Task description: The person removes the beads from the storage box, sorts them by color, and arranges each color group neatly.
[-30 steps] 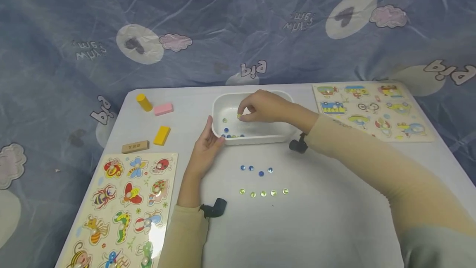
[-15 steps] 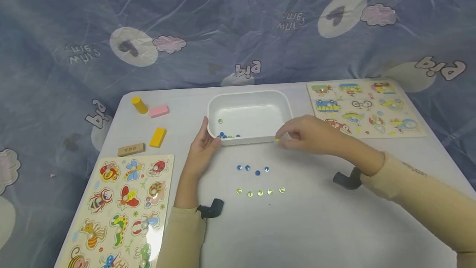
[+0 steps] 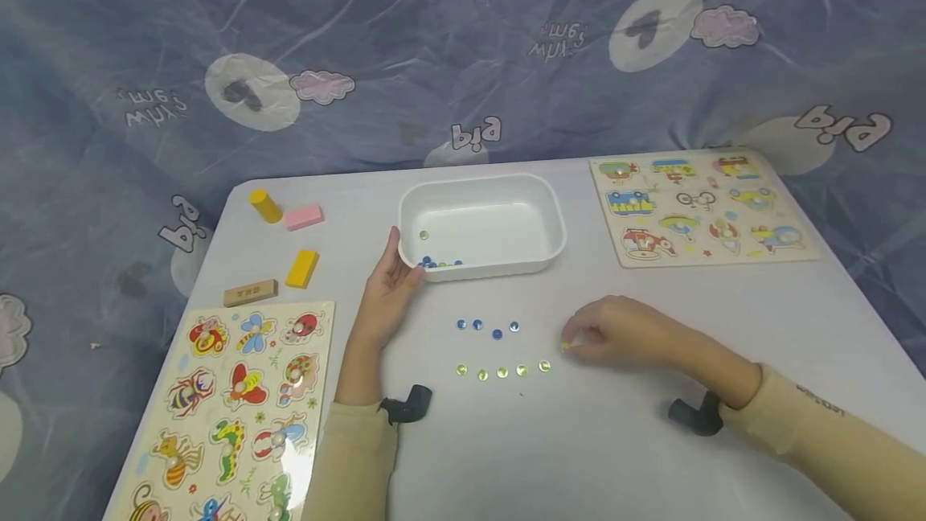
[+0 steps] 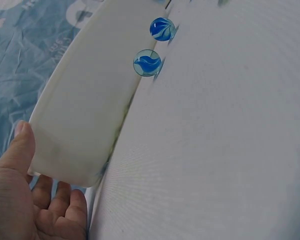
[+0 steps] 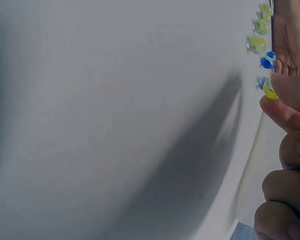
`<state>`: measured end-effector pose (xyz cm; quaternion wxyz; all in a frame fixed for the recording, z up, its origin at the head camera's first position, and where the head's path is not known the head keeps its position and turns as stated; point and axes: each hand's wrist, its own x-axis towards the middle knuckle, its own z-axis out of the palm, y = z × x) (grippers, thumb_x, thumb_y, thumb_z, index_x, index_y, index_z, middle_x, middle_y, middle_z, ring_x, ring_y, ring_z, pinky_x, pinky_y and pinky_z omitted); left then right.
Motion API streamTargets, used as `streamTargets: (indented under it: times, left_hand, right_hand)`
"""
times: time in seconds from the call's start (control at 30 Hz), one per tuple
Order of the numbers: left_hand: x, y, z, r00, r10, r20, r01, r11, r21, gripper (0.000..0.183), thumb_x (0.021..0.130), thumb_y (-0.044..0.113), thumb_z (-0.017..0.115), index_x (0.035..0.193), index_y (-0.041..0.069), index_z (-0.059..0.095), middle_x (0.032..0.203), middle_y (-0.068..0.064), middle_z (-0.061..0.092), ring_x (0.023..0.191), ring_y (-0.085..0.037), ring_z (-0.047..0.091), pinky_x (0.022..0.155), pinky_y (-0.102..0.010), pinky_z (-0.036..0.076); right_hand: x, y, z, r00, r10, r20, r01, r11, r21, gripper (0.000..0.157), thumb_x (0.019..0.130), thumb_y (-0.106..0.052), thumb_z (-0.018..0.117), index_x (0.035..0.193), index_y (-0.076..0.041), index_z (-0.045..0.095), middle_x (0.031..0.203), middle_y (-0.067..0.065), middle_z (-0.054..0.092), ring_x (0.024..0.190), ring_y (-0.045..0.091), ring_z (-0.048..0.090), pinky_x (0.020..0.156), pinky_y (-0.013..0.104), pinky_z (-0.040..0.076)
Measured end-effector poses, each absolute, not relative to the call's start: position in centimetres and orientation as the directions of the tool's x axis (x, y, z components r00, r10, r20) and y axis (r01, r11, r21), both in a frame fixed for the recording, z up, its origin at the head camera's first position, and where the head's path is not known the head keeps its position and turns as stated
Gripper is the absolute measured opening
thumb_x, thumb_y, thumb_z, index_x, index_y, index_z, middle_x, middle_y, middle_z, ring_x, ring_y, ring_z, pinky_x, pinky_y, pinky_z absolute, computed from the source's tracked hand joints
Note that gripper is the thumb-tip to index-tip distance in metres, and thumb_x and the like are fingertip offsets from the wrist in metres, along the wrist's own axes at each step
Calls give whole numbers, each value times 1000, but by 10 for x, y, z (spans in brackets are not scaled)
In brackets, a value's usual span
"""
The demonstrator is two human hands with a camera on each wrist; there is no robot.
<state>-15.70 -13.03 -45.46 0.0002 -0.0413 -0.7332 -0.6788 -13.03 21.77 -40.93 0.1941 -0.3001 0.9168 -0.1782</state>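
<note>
My left hand (image 3: 385, 302) grips the near left corner of a white plastic tray (image 3: 499, 235), thumb at the rim and fingers against its side. Several blue and yellow-green marbles lie inside, mostly gathered at that corner. A yellow marble (image 5: 270, 91) is pinched between thumb and forefinger of my right hand (image 3: 624, 332), over the table to the right of two rows of marbles. The farther row holds several blue marbles (image 3: 497, 334); the nearer one has several yellow-green marbles (image 3: 502, 372). In the right wrist view the other fingers are curled.
An insect puzzle board (image 3: 239, 400) lies at the left, a vehicle puzzle board (image 3: 694, 219) at the back right. Between the insect board and the back edge are a yellow cylinder (image 3: 265, 206) and pink (image 3: 304, 217), yellow (image 3: 301, 268) and wooden blocks (image 3: 250, 293).
My right hand has lifted a yellow marble out of the tray and brought it nearer, to the right of the marble rows. The left hand stays on the tray.
</note>
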Motion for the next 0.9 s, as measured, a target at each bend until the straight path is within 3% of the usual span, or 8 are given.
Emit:
streamTargets:
  times: [0.13, 0.33, 0.57, 0.77, 0.9]
  left_hand:
    - [-158, -131, -458, -997, 55, 59, 62, 59, 996, 76, 93, 16, 60, 152, 24, 13, 158, 11, 17, 146, -13, 21, 111, -10, 27]
    - [-164, -133, -475, -997, 34, 76, 78, 71, 994, 74, 92, 19, 61, 149, 36, 16, 156, 18, 19, 144, -9, 23, 110, -8, 28]
    - [-158, -131, -459, -997, 58, 58, 60, 46, 997, 76, 92, 16, 60, 152, 25, 15, 159, 7, 17, 146, -15, 21, 110, -8, 27]
    - [-158, -131, -458, -997, 52, 58, 60, 47, 997, 75, 92, 16, 60, 152, 25, 15, 159, 6, 17, 146, -16, 22, 111, -11, 28]
    - [-158, -130, -458, -997, 49, 56, 58, 51, 997, 75, 92, 16, 60, 152, 25, 15, 159, 6, 18, 146, -17, 22, 112, -12, 27]
  right_hand:
    - [-126, 216, -416, -739, -601, -305, -450, 777, -441, 8, 82, -36, 71, 90, -37, 70, 80, -25, 64, 64, 0, 50, 61, 17, 45]
    - [-124, 215, -421, -743, -594, -307, -458, 787, -414, 10, 81, -33, 73, 90, -36, 71, 82, -23, 65, 66, 0, 50, 61, 18, 44]
    - [-124, 215, -423, -753, -581, -309, -459, 800, -386, 13, 79, -34, 74, 91, -37, 71, 84, -23, 65, 66, 1, 50, 61, 17, 44]
    - [-128, 216, -413, -770, -565, -297, -459, 813, -358, 20, 77, -41, 75, 97, -38, 70, 87, -25, 65, 68, 0, 51, 63, 17, 46]
    - [-137, 217, -400, -781, -585, -216, -488, 789, -373, 18, 81, -40, 72, 98, -37, 70, 78, -23, 62, 66, -1, 50, 62, 18, 47]
